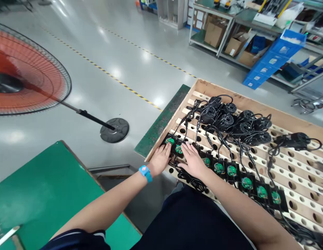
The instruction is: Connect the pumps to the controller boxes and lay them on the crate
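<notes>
A wooden rack with rows of round holes lies in front of me. Along its near edge sits a row of black units with green circuit boards facing up. My left hand, with a blue wristband, rests fingers flat on the leftmost unit. My right hand lies flat beside it, fingers stretched over the second unit. Neither hand grips anything. A pile of black round parts with cables lies further back on the rack.
A green-topped table stands at my lower left. A red floor fan with a round base stands on the grey floor. Shelves with cardboard boxes and blue crates line the far right.
</notes>
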`<state>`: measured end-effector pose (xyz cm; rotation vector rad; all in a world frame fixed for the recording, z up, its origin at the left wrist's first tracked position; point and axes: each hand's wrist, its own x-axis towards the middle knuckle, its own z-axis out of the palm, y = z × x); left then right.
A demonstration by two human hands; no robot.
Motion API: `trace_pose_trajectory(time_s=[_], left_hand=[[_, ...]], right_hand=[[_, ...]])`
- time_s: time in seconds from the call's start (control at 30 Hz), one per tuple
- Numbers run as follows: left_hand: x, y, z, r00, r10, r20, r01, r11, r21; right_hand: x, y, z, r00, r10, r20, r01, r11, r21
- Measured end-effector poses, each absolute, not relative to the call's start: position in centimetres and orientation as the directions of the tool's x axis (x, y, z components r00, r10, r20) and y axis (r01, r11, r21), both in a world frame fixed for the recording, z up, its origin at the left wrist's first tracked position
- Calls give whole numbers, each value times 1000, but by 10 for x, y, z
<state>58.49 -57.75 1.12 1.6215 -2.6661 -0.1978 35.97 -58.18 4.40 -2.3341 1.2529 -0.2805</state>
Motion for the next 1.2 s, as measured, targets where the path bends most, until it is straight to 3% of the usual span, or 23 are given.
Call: trace_pose_trajectory(time_s=[0.23,0.4,0.67,0.87,0.93,1.1,1.2], left_hand=[[583,-590,22,-510,-846,-155,-860,508,56],[583,-594,28,-557,-807,-197,-822,569,-5],[572,-604,40,-568,-778,-269,-794,604,-66],[544,-589,51,-610,-773,-174,-752,634,-180],[523,-583,52,-669,-728,-152,-715,686,-137],[455,-586,46,-778,-607,-161,-626,773,107],[430,-596,37,-801,-553,-231,-591,794,147]], right_hand=[[303,-490,46,395,-919,-7,-799,-340,-496],[255,-434,32,185,-981,62,-885,-194,-423],[219,-369,4,-115,-984,134,-906,49,-421],[209,-329,19,-239,-952,189,-870,124,-478],[204,-309,21,-301,-931,208,-856,168,-488],[193,-254,11,-514,-830,214,-795,368,-483],[181,-224,0,-596,-777,203,-747,442,-497]])
